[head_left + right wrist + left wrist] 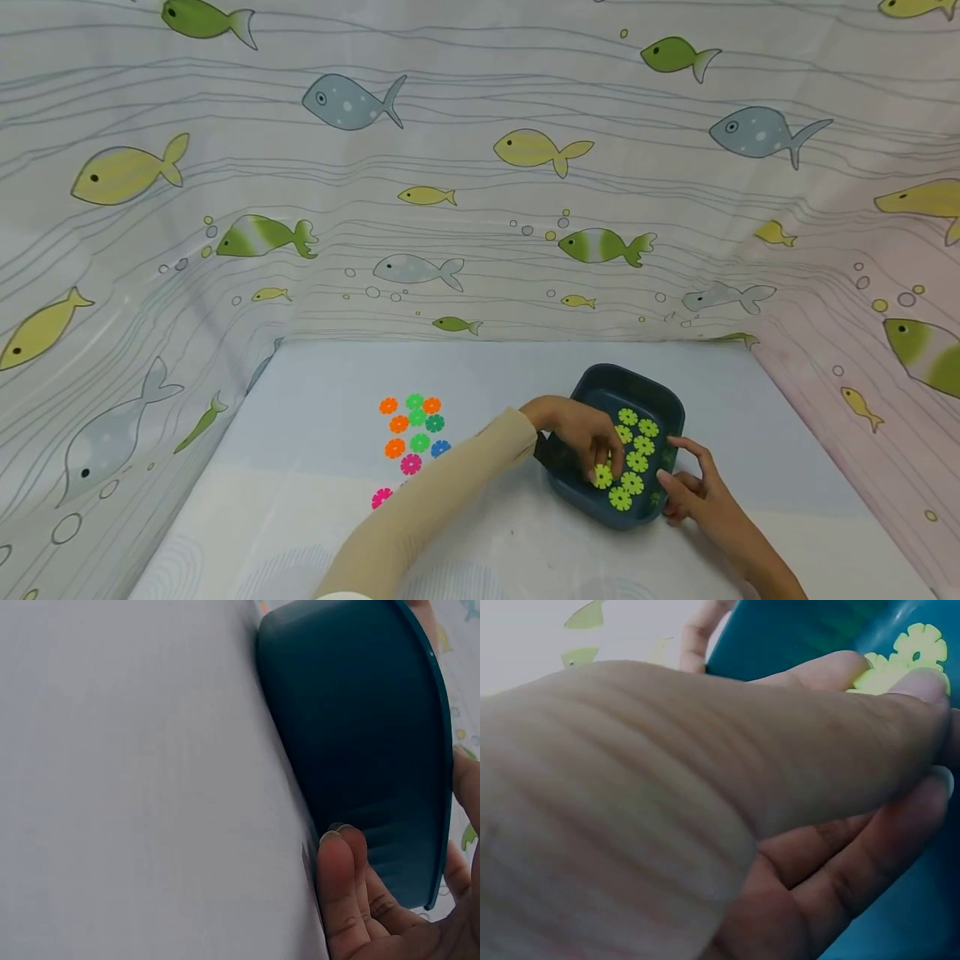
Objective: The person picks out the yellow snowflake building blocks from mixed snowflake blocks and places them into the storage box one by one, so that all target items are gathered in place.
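A dark teal plastic tub [626,379] stands on the table, with several yellow-green notched discs [637,462] lying inside. My left hand [573,429], in a beige sleeve, reaches over its left side. Down in the tub, the thumb and fingers pinch one yellow-green notched disc [602,477]; the left wrist view shows the thumb tip over yellow-green discs [919,646]. My right hand [697,490] grips the tub's right side. In the right wrist view its fingertips [337,859] press against the outer wall of the tub [352,727], while other fingers are at the rim.
Left of the tub, loose notched discs in orange [399,424], green [419,442], pink [411,464] and blue [441,448] lie on the white table [330,375]. The left forearm partly covers them. A fish-patterned curtain [480,233] surrounds the table at the back and sides.
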The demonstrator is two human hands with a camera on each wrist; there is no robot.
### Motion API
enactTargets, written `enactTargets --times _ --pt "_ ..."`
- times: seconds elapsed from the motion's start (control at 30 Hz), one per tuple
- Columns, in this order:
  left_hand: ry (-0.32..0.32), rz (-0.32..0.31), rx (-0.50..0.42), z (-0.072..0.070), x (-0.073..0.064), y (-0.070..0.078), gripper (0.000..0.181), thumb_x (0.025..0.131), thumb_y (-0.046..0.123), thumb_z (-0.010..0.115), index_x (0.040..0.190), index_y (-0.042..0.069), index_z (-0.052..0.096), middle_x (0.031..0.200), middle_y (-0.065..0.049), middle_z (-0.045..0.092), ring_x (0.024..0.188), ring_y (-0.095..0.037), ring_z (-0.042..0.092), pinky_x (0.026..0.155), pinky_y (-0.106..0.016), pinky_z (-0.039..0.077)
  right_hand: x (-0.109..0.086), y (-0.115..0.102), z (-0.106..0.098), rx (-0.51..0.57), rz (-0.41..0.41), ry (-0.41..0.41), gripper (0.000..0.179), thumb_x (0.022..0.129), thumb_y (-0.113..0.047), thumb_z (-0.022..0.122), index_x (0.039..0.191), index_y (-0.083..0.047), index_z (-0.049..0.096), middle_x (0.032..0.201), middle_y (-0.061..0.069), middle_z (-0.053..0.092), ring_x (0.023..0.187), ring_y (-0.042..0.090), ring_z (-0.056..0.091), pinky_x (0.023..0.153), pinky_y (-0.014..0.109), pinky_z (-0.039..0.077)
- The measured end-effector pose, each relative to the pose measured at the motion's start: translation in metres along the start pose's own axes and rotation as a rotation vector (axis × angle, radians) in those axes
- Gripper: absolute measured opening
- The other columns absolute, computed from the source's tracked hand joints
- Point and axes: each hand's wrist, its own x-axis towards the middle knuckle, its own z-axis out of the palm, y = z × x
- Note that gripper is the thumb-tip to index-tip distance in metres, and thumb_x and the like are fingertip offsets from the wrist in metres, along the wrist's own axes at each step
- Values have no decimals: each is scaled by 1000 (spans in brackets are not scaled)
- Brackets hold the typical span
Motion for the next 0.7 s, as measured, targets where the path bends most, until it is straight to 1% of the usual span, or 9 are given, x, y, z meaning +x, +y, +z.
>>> enactTargets --times 0.1,0.2,0.37,0.6,0.7 --pt "-31 -16 22 1 3 0 30 88 -2 78 117 6 74 98 -3 70 84 -11 67 77 -21 56 0 0 0 -8 1 -9 66 106 -38 59 153 -35 13 96 16 65 81 31 65 74 38 58" --pt "-38 -30 40 2 5 0 30 88 -3 78 116 6 74 98 -3 69 85 -11 67 77 -20 56 0 -1 -1 -4 0 -15 66 106 -37 59 153 -34 13 96 16 65 81 31 66 74 38 58" --pt "-17 -56 97 3 6 2 30 87 0 79 115 9 74 99 0 68 86 -9 64 76 -19 54 0 2 -2 15 -30 -26 63 107 -35 57 153 -35 14 98 18 65 83 33 66 74 40 59" --pt "3 -122 237 10 9 3 29 85 7 84 110 17 75 94 4 67 83 -7 60 73 -17 51 -2 4 -2 26 -61 -36 61 108 -33 56 152 -35 15 98 19 65 83 34 67 73 41 59" --pt "17 -156 266 13 10 3 30 83 10 85 108 21 74 96 7 66 86 -6 61 74 -17 51 -3 3 -2 22 -65 -36 60 108 -33 55 152 -35 15 98 20 65 83 34 67 74 41 59"
